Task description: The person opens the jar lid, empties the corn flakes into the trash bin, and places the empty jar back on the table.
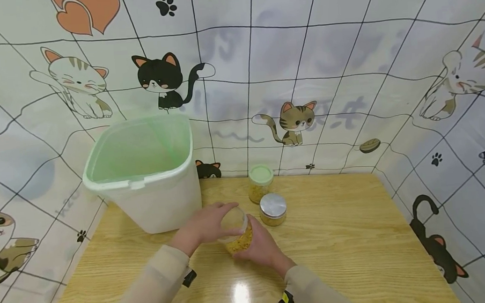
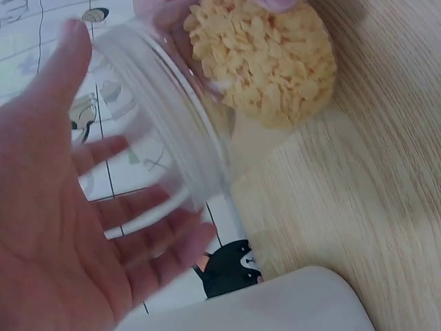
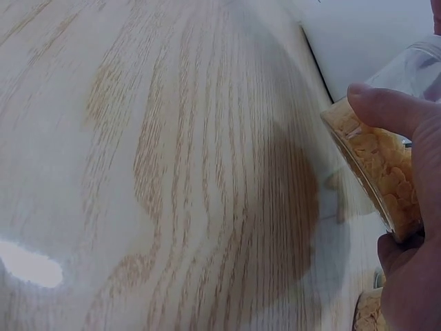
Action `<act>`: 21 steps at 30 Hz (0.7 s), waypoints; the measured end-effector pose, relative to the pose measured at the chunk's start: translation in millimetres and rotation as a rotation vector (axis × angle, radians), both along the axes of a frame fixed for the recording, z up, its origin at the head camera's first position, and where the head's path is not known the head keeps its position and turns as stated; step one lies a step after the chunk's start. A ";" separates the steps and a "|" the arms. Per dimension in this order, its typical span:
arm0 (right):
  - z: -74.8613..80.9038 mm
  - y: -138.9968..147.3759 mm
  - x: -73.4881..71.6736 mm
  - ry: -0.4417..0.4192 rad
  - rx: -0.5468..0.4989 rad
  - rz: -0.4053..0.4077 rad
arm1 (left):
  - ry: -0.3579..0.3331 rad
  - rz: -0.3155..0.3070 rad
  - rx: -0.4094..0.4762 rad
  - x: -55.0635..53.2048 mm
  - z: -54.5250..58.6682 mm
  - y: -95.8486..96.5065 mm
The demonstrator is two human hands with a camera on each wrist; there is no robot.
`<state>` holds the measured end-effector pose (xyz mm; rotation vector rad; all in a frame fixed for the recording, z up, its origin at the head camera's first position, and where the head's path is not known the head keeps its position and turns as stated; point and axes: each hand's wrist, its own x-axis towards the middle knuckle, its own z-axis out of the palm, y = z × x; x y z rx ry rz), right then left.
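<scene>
My right hand point(image 1: 263, 246) grips a clear jar of yellow flakes point(image 1: 242, 241), which is tilted above the table. In the left wrist view the flakes point(image 2: 269, 65) fill the jar's far end. My left hand point(image 1: 207, 224) spreads round the jar's clear top end point(image 2: 162, 110), thumb on one side and fingers on the other. Those fingers look fairly straight and blurred, with the palm apart from the jar; firm contact is hard to tell. The right wrist view shows the right thumb point(image 3: 389, 107) across the jar's side.
Behind the hands stand a jar with a green lid point(image 1: 261, 174) and one with a silver lid point(image 1: 273, 205), both with yellowish contents. At the left is a large white bin point(image 1: 162, 206) with a green-tinted inside. The wooden table point(image 1: 345, 238) meets cat-patterned walls.
</scene>
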<state>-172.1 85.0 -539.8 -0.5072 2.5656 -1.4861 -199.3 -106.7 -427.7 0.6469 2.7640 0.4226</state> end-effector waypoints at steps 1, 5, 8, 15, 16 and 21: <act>-0.3 0.5 -0.2 -0.004 -0.006 0.001 | 0.009 0.024 -0.028 0.2 0.4 2.1; 0.2 2.0 -0.8 -0.016 -0.004 -0.005 | 0.007 0.072 -0.030 0.4 1.5 5.6; 1.0 2.7 -1.8 -0.020 0.009 -0.010 | -0.024 0.013 0.069 -1.3 0.7 2.3; 3.4 4.6 -1.1 -0.018 0.011 -0.012 | -0.193 -0.189 0.199 -2.0 1.0 -4.1; 3.3 4.7 -0.9 -0.022 0.013 -0.014 | -0.200 -0.183 0.190 -1.5 1.4 -3.8; 4.1 5.3 -0.4 -0.025 0.022 -0.022 | -0.105 -0.072 0.069 0.4 3.5 0.9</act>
